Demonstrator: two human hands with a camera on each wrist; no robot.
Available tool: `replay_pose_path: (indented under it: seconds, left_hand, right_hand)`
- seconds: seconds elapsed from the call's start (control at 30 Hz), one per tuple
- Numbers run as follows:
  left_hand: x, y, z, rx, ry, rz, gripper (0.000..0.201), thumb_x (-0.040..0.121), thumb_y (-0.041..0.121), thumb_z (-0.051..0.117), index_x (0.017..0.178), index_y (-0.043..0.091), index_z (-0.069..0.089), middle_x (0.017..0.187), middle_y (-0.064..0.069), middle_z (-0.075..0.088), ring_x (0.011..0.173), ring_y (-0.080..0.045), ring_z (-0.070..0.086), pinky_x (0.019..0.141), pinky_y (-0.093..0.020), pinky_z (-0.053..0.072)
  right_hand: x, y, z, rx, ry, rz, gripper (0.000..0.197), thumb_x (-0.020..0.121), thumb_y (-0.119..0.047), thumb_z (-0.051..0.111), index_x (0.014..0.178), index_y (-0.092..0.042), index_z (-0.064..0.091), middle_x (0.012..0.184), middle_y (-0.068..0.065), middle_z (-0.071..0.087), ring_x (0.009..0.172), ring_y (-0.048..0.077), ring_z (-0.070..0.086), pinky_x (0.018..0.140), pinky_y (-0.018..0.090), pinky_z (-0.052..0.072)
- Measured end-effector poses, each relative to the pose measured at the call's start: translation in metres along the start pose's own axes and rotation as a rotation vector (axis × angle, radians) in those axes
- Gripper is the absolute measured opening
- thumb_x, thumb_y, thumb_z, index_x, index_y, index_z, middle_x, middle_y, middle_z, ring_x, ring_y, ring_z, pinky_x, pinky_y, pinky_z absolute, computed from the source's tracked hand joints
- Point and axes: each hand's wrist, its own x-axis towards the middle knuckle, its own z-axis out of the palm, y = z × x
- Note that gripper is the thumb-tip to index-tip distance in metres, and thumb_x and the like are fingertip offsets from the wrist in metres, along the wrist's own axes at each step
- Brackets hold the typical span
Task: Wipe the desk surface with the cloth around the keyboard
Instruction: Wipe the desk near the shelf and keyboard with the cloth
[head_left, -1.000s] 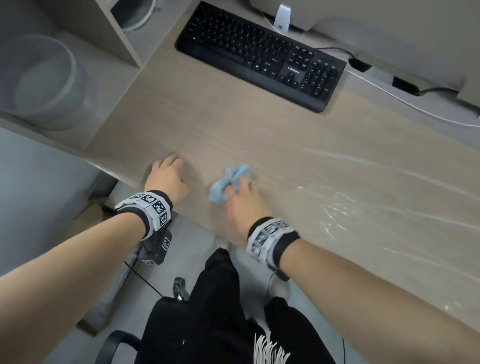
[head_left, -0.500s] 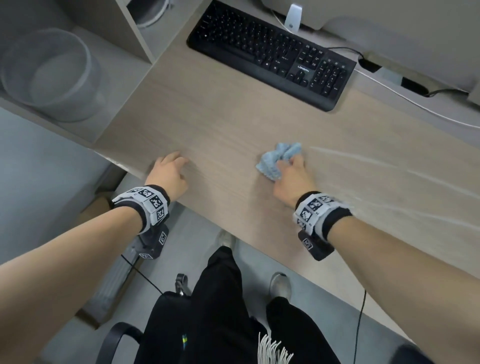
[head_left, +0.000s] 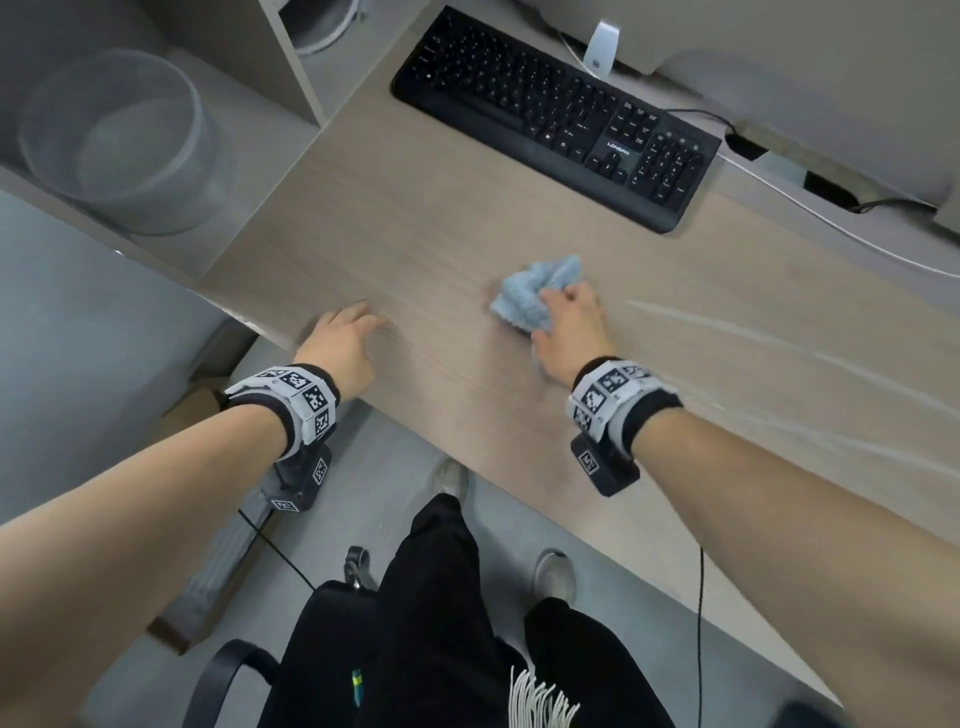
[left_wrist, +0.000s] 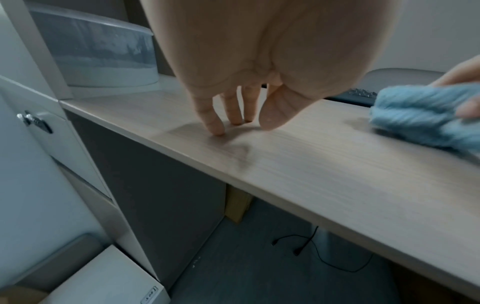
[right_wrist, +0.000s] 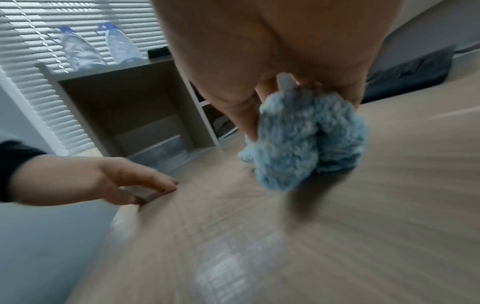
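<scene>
My right hand (head_left: 569, 325) grips a bunched light-blue fluffy cloth (head_left: 535, 293) and presses it on the pale wood desk (head_left: 415, 223), below the middle of the black keyboard (head_left: 556, 117). The right wrist view is blurred; there the cloth (right_wrist: 306, 142) bulges out under the curled fingers. My left hand (head_left: 343, 338) rests near the desk's front edge, to the left of the cloth. In the left wrist view its fingertips (left_wrist: 218, 128) touch the wood, holding nothing, with the cloth (left_wrist: 426, 117) at the right.
Wet streaks (head_left: 727, 332) shine on the desk right of the cloth. A white cable (head_left: 831, 228) runs behind the keyboard. A clear round tub (head_left: 114, 140) sits in the shelf unit at left. Two water bottles (right_wrist: 101, 47) stand on top of the shelf.
My right hand swept the cloth from the desk's front edge up and to the right, closer to the keyboard. The left hand stayed in place on the edge.
</scene>
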Motion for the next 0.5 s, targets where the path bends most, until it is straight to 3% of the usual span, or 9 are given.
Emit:
replay_pose_path:
  seconds: [0.07, 0.2, 0.27, 0.4, 0.5]
  left_hand:
    - [0.001, 0.001, 0.001, -0.004, 0.009, -0.006, 0.072, 0.073, -0.003, 0.043, 0.141, 0.022, 0.045, 0.158, -0.003, 0.028, 0.141, -0.035, 0.025, 0.118, -0.044, 0.023]
    - [0.000, 0.003, 0.002, -0.001, 0.018, -0.002, 0.068, 0.074, -0.002, 0.047, 0.140, 0.018, 0.046, 0.157, -0.005, 0.029, 0.140, -0.036, 0.027, 0.117, -0.041, 0.024]
    - [-0.001, 0.003, -0.001, -0.005, -0.001, 0.002, 0.068, 0.076, -0.001, 0.049, 0.141, 0.017, 0.044, 0.158, -0.005, 0.027, 0.140, -0.035, 0.026, 0.116, -0.039, 0.023]
    - [-0.001, 0.006, -0.005, -0.009, 0.005, -0.008, 0.069, 0.076, -0.004, 0.043, 0.140, 0.020, 0.046, 0.158, -0.002, 0.028, 0.141, -0.032, 0.025, 0.116, -0.038, 0.023]
    - [0.000, 0.005, -0.004, -0.020, 0.025, -0.017, 0.070, 0.072, -0.004, 0.041, 0.137, 0.023, 0.049, 0.156, 0.000, 0.031, 0.140, -0.032, 0.026, 0.116, -0.041, 0.026]
  right_hand:
    - [0.005, -0.007, 0.009, -0.083, -0.089, -0.032, 0.051, 0.088, -0.011, 0.052, 0.137, -0.015, 0.042, 0.142, 0.016, 0.034, 0.129, 0.037, 0.039, 0.105, 0.042, 0.037]
    - [-0.044, -0.046, 0.062, -0.221, -0.274, -0.422, 0.051, 0.082, -0.007, 0.055, 0.131, -0.020, 0.050, 0.140, 0.015, 0.038, 0.125, 0.035, 0.038, 0.101, 0.041, 0.037]
    - [-0.070, -0.058, 0.079, -0.231, -0.349, -0.535, 0.053, 0.079, -0.005, 0.056, 0.129, -0.021, 0.053, 0.134, 0.013, 0.039, 0.120, 0.032, 0.038, 0.101, 0.041, 0.040]
    - [-0.059, -0.044, 0.060, 0.044, -0.444, -0.411, 0.046, 0.085, 0.000, 0.054, 0.126, -0.020, 0.062, 0.132, 0.005, 0.046, 0.123, 0.025, 0.042, 0.108, 0.037, 0.035]
    - [-0.023, -0.017, 0.020, 0.103, -0.164, -0.239, 0.046, 0.087, -0.001, 0.054, 0.130, -0.014, 0.058, 0.136, 0.008, 0.044, 0.122, 0.026, 0.046, 0.106, 0.028, 0.033]
